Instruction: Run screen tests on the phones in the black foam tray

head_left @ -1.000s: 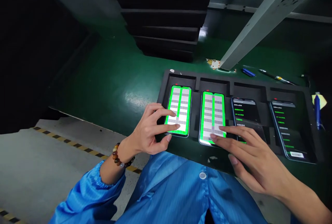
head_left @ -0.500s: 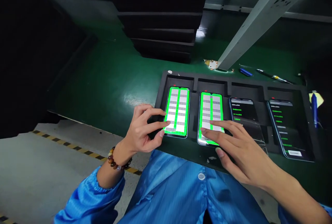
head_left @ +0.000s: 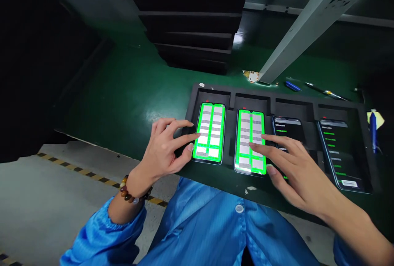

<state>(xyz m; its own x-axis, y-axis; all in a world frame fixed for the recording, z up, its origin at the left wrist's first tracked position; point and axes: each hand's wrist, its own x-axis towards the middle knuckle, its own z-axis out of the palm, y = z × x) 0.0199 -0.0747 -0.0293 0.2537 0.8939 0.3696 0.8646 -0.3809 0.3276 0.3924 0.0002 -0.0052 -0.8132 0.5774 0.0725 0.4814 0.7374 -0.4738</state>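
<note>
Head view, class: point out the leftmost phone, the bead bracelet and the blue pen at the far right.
leftmost phone (head_left: 213,123), head view, on its lit screen
bead bracelet (head_left: 131,198), head view, on its beads
blue pen (head_left: 373,128), head view, on its barrel

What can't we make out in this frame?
Head view only.
Third phone: lower half hidden by the right hand.
Fourth phone: screen text too small to read.
Black tray stack: top cut off by the upper edge.
</note>
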